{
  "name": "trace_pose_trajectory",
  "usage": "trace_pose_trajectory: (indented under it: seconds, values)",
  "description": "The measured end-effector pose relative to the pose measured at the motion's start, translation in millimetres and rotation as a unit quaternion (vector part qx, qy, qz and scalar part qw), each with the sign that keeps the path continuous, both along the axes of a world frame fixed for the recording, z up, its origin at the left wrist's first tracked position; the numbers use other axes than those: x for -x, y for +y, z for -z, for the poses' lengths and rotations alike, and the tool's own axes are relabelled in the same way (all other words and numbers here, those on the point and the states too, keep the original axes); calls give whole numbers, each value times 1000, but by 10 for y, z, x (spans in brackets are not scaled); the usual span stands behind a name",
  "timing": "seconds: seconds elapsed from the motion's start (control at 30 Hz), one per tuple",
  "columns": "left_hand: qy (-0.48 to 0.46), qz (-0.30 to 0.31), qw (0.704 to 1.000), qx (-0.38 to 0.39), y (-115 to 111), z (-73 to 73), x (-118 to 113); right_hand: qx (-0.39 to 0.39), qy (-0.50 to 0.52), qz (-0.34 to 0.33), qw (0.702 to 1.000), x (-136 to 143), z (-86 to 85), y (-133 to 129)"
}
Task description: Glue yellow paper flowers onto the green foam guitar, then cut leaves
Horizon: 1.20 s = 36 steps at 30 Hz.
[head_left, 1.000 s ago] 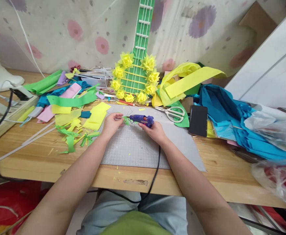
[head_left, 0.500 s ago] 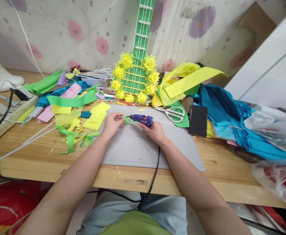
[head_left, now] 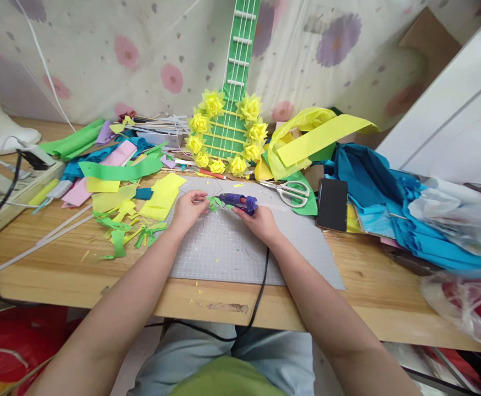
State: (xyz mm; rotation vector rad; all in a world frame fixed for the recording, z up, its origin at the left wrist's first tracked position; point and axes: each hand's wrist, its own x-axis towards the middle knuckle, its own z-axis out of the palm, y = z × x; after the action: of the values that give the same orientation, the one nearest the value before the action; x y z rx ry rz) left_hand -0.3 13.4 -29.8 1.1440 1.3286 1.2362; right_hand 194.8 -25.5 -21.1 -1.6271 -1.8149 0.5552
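My right hand (head_left: 256, 219) is wrapped round a purple glue gun (head_left: 237, 201), its nozzle pointing left and its black cord running down past the table edge. My left hand (head_left: 191, 208) pinches a small piece of green paper (head_left: 214, 204) right by the nozzle tip. Both hands are over the grey cutting mat (head_left: 232, 253). Behind them a green paper guitar (head_left: 228, 132) with white strings and yellow paper flowers (head_left: 249, 106) round its body leans against the wall.
Scraps of green and yellow paper (head_left: 119, 236) lie left of the mat. On the right are scissors (head_left: 293, 192), a black phone (head_left: 332, 204) and crumpled blue paper (head_left: 372, 176). A power strip (head_left: 21, 190) with cables sits at the far left.
Almost nothing differs. Both hands hold the same place, with the green paper still at the glue gun's nozzle; the view has shifted very slightly.
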Motion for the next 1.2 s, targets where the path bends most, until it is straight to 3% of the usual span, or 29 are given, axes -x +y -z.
trace_pose_trajectory:
  seconds: [0.33,0.5,0.63,0.87,1.07,1.2]
  values:
    - [-3,-10,1000,1,26,32,19,-17,21,13,1000,-16,12,-36]
    - [-8,-10,1000,5,3,-7,-2,-13,11,-32,999,15,-1,-60]
    - [-10,0,1000,-1,-8,-7,-6,-28,1,-28,999,26,33,-43]
    - [-5,12,1000,-14,1,14,18,-51,-7,25,998,-71,40,24]
    - [-6,-10,1000,-9,3,-8,33,-8,-34,175,984,-347,42,143]
    - [2,-25,999,-23,24,-8,68,37,-51,217,974,-472,69,229]
